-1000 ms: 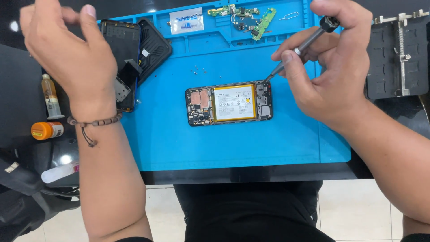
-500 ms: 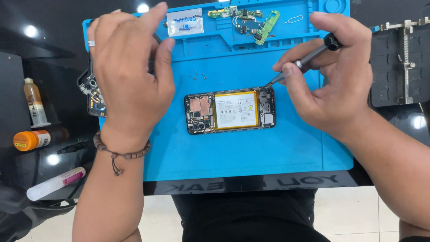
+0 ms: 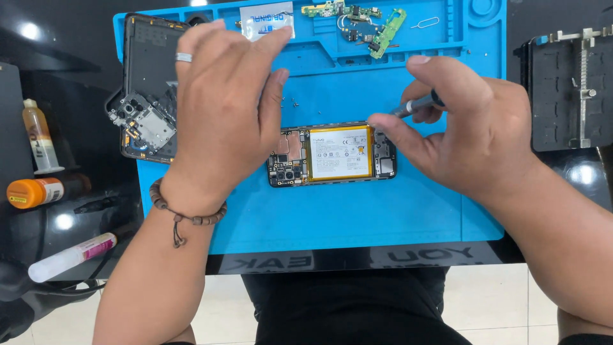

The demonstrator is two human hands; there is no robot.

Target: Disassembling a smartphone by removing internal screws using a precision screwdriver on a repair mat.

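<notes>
Now, from the head view, opened phone (image 3: 332, 154) lying flat in the middle of blue mat (image 3: 383, 217), left hand (image 3: 223, 115) hovering open over its left end, fingers spread, right hand (image 3: 472, 134) pinching a screwdriver (image 3: 418, 104) near its right end, removed back cover (image 3: 148, 89) resting at the mat's left.

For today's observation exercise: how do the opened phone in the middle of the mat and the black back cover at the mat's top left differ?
The phone lies crosswise, the cover lengthwise. The phone shows a pale battery and boards; the cover looks dark and mostly bare. The phone lies wholly on the mat; the cover overhangs its left edge. Both lie flat, insides up.
</notes>
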